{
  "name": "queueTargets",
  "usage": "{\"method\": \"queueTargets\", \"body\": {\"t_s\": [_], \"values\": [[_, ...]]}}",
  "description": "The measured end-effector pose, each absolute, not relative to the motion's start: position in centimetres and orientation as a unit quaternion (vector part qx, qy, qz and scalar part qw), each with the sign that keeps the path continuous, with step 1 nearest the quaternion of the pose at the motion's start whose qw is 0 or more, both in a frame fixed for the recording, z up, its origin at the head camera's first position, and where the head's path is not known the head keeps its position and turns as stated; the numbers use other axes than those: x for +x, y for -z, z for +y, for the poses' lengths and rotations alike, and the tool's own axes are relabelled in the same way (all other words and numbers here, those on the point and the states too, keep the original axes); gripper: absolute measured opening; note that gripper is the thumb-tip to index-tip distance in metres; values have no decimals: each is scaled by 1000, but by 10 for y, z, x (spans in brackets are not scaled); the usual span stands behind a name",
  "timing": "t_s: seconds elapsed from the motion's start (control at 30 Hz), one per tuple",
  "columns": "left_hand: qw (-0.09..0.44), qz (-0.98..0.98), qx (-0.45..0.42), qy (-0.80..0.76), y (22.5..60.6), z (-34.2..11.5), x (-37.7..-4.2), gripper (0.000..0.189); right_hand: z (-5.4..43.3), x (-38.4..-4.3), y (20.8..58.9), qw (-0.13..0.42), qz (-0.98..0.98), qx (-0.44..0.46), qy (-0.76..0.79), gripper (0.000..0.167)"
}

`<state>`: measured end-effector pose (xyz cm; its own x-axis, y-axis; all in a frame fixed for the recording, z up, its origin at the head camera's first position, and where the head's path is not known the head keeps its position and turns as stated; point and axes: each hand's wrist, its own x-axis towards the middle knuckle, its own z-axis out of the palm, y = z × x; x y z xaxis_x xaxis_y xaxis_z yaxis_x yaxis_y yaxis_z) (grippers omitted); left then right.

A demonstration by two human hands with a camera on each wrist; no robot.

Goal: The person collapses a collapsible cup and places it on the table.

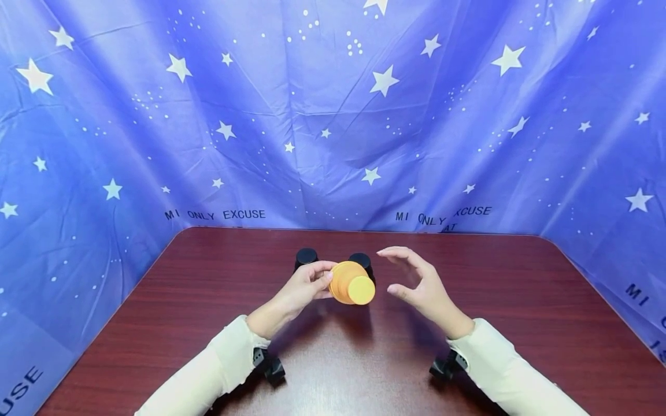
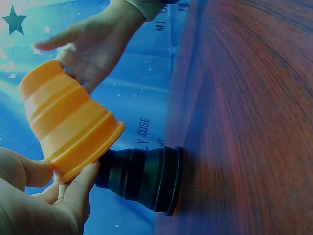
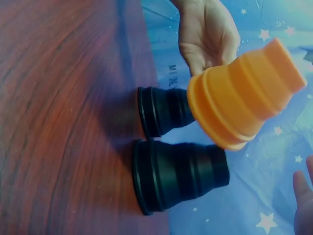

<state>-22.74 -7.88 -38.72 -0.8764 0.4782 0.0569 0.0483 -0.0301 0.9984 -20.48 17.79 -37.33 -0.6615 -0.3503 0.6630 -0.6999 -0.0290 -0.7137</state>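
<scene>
An orange collapsible cup (image 1: 341, 281) with stepped sides is held in the air by my left hand (image 1: 291, 294), whose thumb and fingers pinch its wide rim. The cup tilts, its narrow base up and towards the head camera. Two black collapsible cups stand on the table wide rim down: the left one (image 1: 306, 257) behind the left hand's fingers, the right one (image 1: 360, 260) partly hidden by the orange cup. My right hand (image 1: 426, 289) hovers to the right of the orange cup, thumb and fingers apart, holding nothing.
A dark red wooden table (image 1: 510, 300) spreads beneath the hands. Behind it and along both sides hangs a blue curtain (image 1: 333, 115) with white stars and lettering. Black wrist cameras, such as the left one (image 1: 269, 365), sit under the white sleeves.
</scene>
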Motion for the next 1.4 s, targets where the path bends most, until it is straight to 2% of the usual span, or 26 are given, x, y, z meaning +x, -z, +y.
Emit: {"method": "queueTargets", "body": {"t_s": [0.4,0.6,0.83,1.17,1.4], "values": [[139,675,226,-689,383,-74,-230,32,169,-217,385,110,-743,254,-609,30],[147,669,257,-682,384,-71,-227,31,158,-216,389,42,-769,210,-603,28],[135,675,285,-667,386,-71,-227,31,151,-214,390,-22,-731,221,-645,33],[141,699,247,-655,387,-70,-229,31,155,-213,389,17,-754,245,-610,26],[101,739,242,-621,391,-65,-230,24,153,-212,393,40,-778,253,-574,26]]}}
